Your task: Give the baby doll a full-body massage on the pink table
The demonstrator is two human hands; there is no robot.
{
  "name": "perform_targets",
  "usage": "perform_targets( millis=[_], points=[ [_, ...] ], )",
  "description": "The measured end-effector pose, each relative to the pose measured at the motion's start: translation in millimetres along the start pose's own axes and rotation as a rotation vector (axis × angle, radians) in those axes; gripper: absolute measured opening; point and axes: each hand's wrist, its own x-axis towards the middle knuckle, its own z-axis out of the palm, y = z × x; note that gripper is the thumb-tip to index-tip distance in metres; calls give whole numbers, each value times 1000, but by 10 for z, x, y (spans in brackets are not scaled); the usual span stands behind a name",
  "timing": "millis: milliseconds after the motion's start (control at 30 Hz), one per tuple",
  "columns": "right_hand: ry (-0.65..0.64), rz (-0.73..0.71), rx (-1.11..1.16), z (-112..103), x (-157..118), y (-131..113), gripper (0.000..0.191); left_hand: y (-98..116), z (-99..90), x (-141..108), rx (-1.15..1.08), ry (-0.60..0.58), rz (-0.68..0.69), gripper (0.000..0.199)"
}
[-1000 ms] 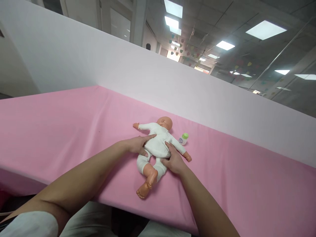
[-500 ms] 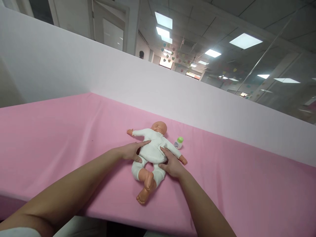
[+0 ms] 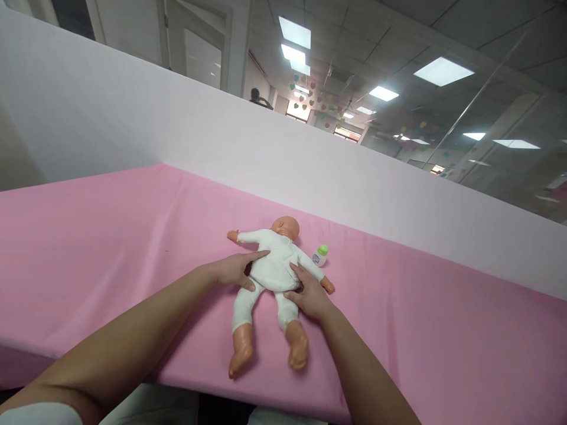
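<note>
A baby doll [image 3: 275, 268] in a white suit lies on the pink sheet, apparently on its front, with its head toward the white wall. Its arms reach out to both sides, and its legs lie apart, bare feet pointing toward me. My left hand [image 3: 233, 270] grips the doll's left-hand side at the waist and hip, fingers over the white cloth. On the opposite side, my right hand [image 3: 310, 297] clasps the hip and upper leg. Parts of both hands' fingers are hidden. A small clear bottle with a green cap [image 3: 320, 255] stands beside the doll's right-hand arm.
The pink sheet [image 3: 110, 236] covers a padded surface whose front edge runs close to my lap. A white low wall [image 3: 266, 153] borders its far side. Beyond are a door [image 3: 204, 59], ceiling lights and a dark, partly visible figure [image 3: 256, 95].
The doll's legs, bent and crossed at the feet before, have straightened and spread apart. Both hands have stayed almost in place at its sides. More of the distant figure shows above the wall.
</note>
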Motion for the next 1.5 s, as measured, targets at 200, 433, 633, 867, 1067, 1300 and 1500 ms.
perform_targets(
  millis=[200, 433, 633, 867, 1067, 1300, 1500],
  points=[
    [90, -14, -189, 75, -95, -112, 84, 365, -46, -75, 270, 38, -184, 111],
    [310, -205, -307, 192, -131, -242, 42, 810, 274, -62, 477, 181, 107, 45],
    [135, -273, -370, 293, -137, -325, 30, 787, 428, -10, 533, 48, 94, 25],
    [114, -353, -370, 271, -149, -329, 25, 742, 402, 15, 547, 53, 96, 20],
    [257, -456, -295, 273, -172, -306, 26, 774, 458, -3, 567, 209, 153, 27],
    [189, -348, -354, 291, -85, -211, 35, 733, 486, 66, 567, 169, 107, 30],
    [95, -247, -313, 215, -6, -352, 23, 744, 426, 105, 590, 149, -35, 39]
  ],
)
